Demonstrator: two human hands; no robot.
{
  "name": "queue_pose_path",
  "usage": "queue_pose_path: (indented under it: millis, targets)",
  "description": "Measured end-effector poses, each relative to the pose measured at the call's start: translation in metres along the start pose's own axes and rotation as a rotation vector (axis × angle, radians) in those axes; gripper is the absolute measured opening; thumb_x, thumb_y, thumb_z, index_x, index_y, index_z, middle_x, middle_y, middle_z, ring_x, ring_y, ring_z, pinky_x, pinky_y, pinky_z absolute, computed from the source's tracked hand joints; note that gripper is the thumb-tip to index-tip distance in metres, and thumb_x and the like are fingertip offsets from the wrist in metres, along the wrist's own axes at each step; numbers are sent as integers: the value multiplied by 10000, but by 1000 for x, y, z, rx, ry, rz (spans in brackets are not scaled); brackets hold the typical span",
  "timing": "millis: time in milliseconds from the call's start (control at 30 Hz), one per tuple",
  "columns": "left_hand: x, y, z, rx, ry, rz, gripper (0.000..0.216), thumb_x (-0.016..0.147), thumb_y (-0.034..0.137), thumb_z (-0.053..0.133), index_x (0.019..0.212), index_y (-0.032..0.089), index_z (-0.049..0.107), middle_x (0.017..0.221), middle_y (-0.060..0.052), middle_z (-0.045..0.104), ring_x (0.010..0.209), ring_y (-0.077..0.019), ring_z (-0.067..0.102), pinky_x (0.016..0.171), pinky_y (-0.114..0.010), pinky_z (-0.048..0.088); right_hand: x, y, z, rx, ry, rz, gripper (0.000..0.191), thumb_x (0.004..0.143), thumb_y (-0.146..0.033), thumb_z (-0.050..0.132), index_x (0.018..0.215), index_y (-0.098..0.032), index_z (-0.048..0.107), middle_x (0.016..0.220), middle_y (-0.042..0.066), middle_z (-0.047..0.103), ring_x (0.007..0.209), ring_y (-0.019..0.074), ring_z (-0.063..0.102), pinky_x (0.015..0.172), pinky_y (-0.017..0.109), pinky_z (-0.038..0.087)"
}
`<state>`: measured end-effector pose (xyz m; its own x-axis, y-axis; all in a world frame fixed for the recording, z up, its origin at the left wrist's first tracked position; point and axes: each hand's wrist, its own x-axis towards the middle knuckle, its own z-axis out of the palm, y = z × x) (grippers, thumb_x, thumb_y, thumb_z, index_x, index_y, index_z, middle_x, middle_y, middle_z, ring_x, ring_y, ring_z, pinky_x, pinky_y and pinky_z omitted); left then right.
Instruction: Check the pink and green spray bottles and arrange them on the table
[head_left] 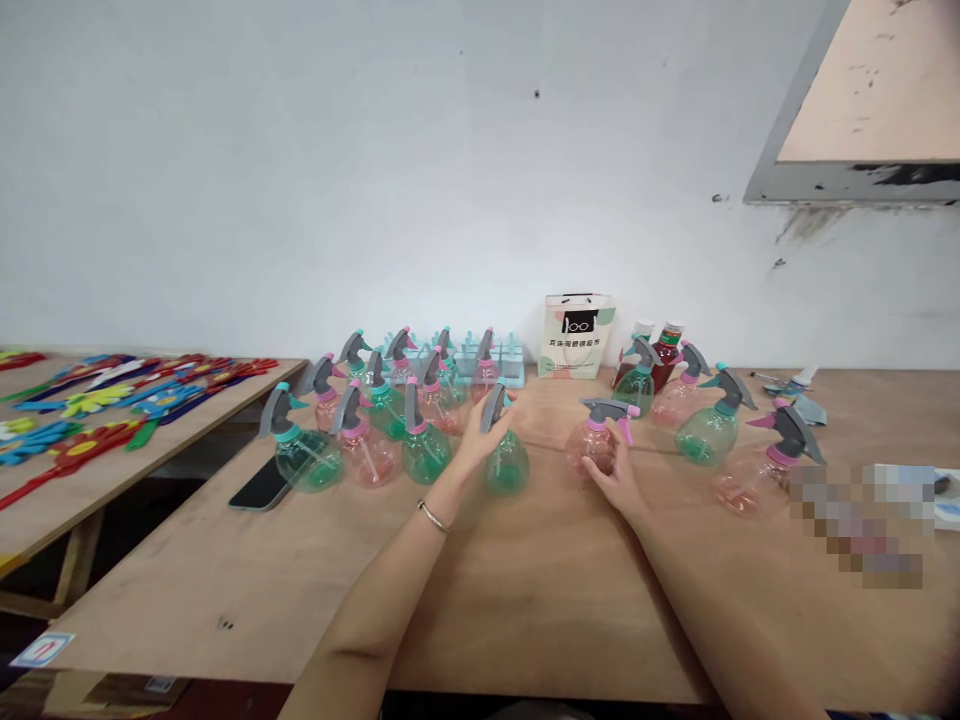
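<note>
My left hand [480, 437] is closed around the neck and grey trigger head of a green spray bottle [508, 472], which stands upright on the wooden table. To its right, my right hand [619, 476] grips the round body of a pink spray bottle [579, 448]; its grey head and pink trigger point right. Left of my hands, several more green and pink spray bottles stand in rows, among them a pink one [369, 458] and a green one [307, 462]. On the right side are another green spray bottle [705, 436] and a pink one [750, 484].
A black phone [259, 486] lies at the table's left. Along the wall stand light blue moulds [510, 365], a paper bag [576, 345] and red-brown bottles [666, 350]. Colourful hand-shaped items [97, 446] cover the left table. The bare wooden tabletop [525, 600] extends toward me.
</note>
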<state>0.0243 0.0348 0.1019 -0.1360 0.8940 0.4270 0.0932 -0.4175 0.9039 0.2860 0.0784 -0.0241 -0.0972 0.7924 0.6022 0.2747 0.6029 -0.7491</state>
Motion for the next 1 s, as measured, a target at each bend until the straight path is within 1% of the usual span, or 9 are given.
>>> queue_pose_path:
  millis: [133,300,500,600,667,800,867,933,1000]
  targets:
    - [6,-15,-4,-13,110,56,311,732,384,760,1000,240,694,856,-3,637,770,-145,576,770,-266,443,0,1,0,-9,7,1,754,857,-494,654,1473,-260,290,1537,140,389,1450,310,382,1220,570,279]
    - [14,-44,-4,80,259,52,274,710,381,758,916,220,677,791,20,619,764,-143,581,765,-256,449,-1,2,0,-18,-6,9,753,862,-493,650,1480,-265,284,1544,140,380,1448,311,385,1222,569,272]
    - [17,-85,-3,211,364,69,438,690,400,770,1054,197,635,1034,-72,674,1081,-247,605,1036,-397,405,-1,1,-1,-30,-4,14,757,862,-504,645,1481,-267,277,1550,133,373,1458,306,374,1220,550,287]
    - [21,-101,-5,277,446,84,597,704,446,769,1201,183,567,1243,-142,613,1284,-296,512,1136,-465,323,-1,1,0,-29,0,20,765,860,-498,653,1484,-263,278,1548,138,373,1449,303,387,1216,547,300]
    - [25,-107,-6,331,471,94,665,713,474,770,1252,163,534,1308,-176,568,1339,-316,469,1157,-480,303,-1,2,0,-29,2,20,763,862,-495,652,1486,-265,278,1549,138,373,1449,301,387,1215,546,303]
    - [29,-106,-4,409,449,86,753,723,502,773,1318,151,472,1353,-204,521,1365,-345,440,1164,-515,294,-1,1,1,-31,21,4,753,863,-493,652,1483,-270,288,1539,129,395,1446,286,396,1216,525,314]
    - [25,-98,0,451,481,104,846,699,496,798,1370,161,408,1421,-215,452,1409,-359,380,1180,-539,260,-1,-1,1,-22,20,-1,744,862,-490,652,1479,-268,301,1535,127,406,1444,282,402,1218,514,315]
    - [16,-87,7,470,560,174,898,696,474,806,1408,178,346,1479,-219,370,1449,-351,314,1195,-534,233,-1,-1,1,-1,8,4,734,866,-483,649,1480,-265,310,1541,126,407,1455,280,389,1228,510,297]
    - [4,-73,14,439,608,280,852,724,450,781,1403,190,338,1486,-215,341,1458,-332,297,1190,-508,252,0,1,1,32,-12,23,732,867,-483,647,1485,-267,320,1561,122,391,1474,284,362,1237,518,268]
